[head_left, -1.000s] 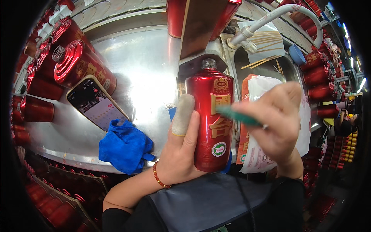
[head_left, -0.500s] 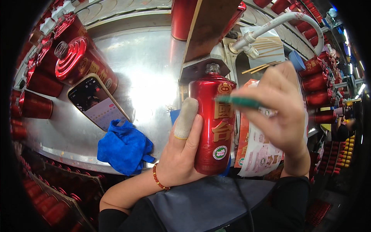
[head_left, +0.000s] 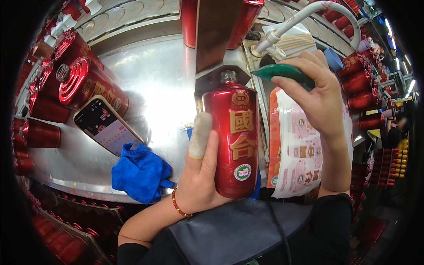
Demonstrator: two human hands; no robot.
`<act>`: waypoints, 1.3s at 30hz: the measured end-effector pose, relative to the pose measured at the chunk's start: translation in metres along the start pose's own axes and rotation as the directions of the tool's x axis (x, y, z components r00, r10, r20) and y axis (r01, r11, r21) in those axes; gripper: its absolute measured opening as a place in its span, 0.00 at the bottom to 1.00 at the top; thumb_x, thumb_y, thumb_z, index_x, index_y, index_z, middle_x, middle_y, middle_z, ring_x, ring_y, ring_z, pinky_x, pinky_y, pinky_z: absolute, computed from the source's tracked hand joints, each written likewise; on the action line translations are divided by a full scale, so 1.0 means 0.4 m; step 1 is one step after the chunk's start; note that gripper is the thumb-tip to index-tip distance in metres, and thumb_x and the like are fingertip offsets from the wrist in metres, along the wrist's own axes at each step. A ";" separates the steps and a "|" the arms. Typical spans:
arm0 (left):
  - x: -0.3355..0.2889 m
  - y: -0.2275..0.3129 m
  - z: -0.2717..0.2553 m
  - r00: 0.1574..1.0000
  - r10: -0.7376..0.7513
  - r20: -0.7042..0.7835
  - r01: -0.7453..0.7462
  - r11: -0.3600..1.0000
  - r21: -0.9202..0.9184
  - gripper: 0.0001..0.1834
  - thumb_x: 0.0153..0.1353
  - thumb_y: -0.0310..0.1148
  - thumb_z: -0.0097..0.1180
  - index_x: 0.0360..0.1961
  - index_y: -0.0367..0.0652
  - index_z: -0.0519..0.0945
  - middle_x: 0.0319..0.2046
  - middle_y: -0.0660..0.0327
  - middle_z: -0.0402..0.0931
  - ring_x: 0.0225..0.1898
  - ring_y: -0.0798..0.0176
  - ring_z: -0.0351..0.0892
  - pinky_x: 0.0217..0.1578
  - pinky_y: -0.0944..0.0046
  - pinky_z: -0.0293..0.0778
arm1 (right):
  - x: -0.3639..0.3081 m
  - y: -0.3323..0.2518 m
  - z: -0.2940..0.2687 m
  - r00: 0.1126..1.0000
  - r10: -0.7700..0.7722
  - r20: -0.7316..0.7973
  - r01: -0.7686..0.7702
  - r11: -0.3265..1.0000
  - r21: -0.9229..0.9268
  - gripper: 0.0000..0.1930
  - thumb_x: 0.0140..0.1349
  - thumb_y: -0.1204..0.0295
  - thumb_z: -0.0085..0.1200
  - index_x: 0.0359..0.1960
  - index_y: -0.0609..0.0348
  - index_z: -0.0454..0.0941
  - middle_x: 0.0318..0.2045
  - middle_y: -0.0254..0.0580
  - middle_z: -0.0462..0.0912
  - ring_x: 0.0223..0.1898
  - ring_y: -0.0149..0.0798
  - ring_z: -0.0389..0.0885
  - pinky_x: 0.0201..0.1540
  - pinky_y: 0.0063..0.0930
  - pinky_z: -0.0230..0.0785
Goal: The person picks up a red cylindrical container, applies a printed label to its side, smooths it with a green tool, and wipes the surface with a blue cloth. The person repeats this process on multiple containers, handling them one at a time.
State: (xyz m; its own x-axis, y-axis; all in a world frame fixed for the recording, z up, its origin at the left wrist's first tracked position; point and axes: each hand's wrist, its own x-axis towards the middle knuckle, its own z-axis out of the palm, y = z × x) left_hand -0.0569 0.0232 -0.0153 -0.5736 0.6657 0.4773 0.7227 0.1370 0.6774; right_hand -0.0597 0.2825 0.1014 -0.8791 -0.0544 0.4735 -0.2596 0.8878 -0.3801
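A glossy red bottle [head_left: 224, 163] with raised-looking gold characters, a gold emblem and a round green-and-white decal lies in front of me, its bare threaded neck pointing away. My left hand [head_left: 197, 179] is closed around its left side, with a pale fabric cot over one finger. Between the thumb and fingers of my right hand [head_left: 321, 95] is a thin, flat green scraper [head_left: 282, 72], apart from the bottle and above its right shoulder. Printed decal sheets [head_left: 304, 154] lie to the bottle's right, below that hand.
A phone [head_left: 106, 126] leans against red bottles [head_left: 95, 84] at left, beside a crumpled blue cloth [head_left: 141, 174]. An upright board [head_left: 215, 37] stands beyond the bottle's neck. At far right are a curved white pipe [head_left: 304, 17], thin wooden sticks [head_left: 293, 44] and a blue cup [head_left: 333, 59].
My right hand has lifted the scraper off the bottle's front and moved up, away from it. The gold characters are now uncovered. My left hand keeps its hold; the whole view has shifted slightly.
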 end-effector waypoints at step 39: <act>0.008 0.004 -0.008 1.000 -0.022 0.005 0.022 1.000 0.020 0.76 0.40 0.44 0.84 0.77 0.27 0.39 0.71 0.34 0.52 0.71 0.36 0.60 0.71 0.46 0.58 | -0.114 -0.121 -0.002 0.999 -0.037 0.013 0.036 0.997 0.069 0.11 0.53 0.77 0.69 0.38 0.59 0.85 0.26 0.35 0.73 0.34 0.38 0.66 0.40 0.31 0.59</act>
State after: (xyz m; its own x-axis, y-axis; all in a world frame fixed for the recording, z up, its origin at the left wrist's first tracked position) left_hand -0.0586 0.0232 -0.0108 -0.5872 0.6664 0.4594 0.7175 0.1658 0.6765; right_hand -0.0066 0.2423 0.0988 -0.8740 -0.0932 0.4769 -0.3180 0.8518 -0.4163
